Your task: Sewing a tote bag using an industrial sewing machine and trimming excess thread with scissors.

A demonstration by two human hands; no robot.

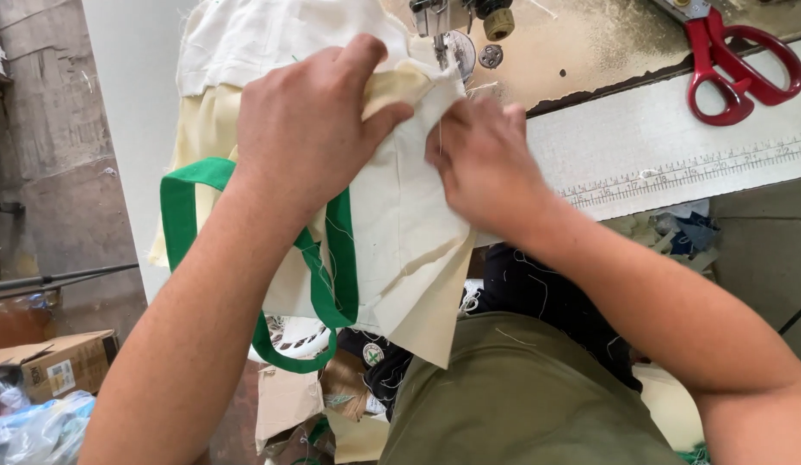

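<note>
We hold a cream cloth bag (409,232) at the near edge of the desk (641,129), its top corner pushed up to the sewing machine foot (441,43). Our left hand (310,129) lies over the upper part of the bag, fingers (366,53) closed on a fold of the cloth, thumb pressing from the right side. Our right hand (482,159) sits just beside it, fingers curled down and pinching the bag's edge near the needle. A green strap (340,258) loops from the bag and hangs below our left wrist, off the desk. More cream cloth (271,34) is piled behind the left hand. Red scissors (736,65) rest well apart at the far right of the desk, above a printed ruler strip (676,168). A cardboard box (56,366) stands on the floor at the left.
</note>
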